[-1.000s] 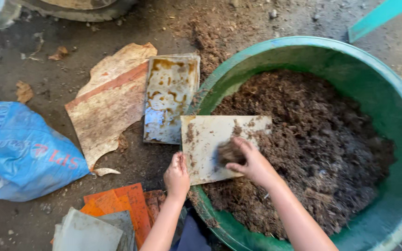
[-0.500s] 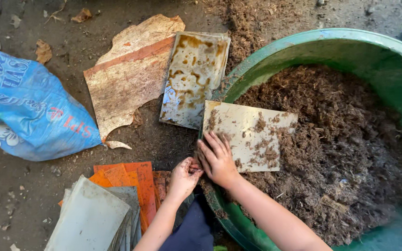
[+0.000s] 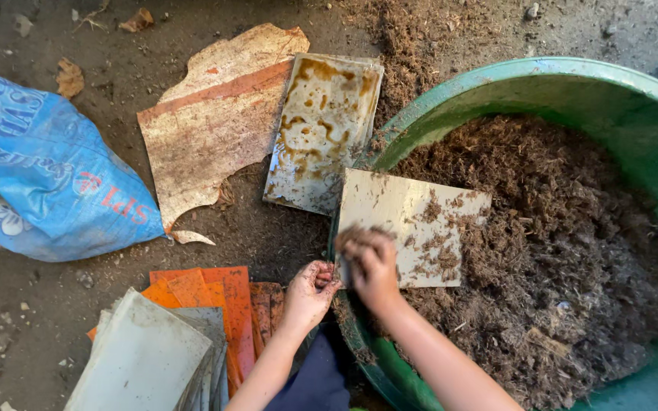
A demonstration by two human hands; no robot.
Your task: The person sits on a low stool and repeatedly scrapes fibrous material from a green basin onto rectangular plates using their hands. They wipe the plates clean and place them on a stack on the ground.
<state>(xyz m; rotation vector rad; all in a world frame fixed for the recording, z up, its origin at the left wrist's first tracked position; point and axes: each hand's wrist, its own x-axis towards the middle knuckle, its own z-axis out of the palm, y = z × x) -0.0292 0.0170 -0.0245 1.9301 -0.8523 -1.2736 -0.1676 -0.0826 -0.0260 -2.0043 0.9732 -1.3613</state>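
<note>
The right hand point(image 3: 371, 262) has slid from the middle of the pale rectangular plate point(image 3: 413, 228) to its near corner, fingers curled down on it — the plate stays across the green tub point(image 3: 496, 80) rim over brown compost point(image 3: 565, 266). The left hand point(image 3: 310, 289) pinches that edge.

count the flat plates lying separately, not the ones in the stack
3: a cream plate on the green tub's rim under the right hand, a rust-stained plate on the ground, a broken reddish one beside it.
</note>
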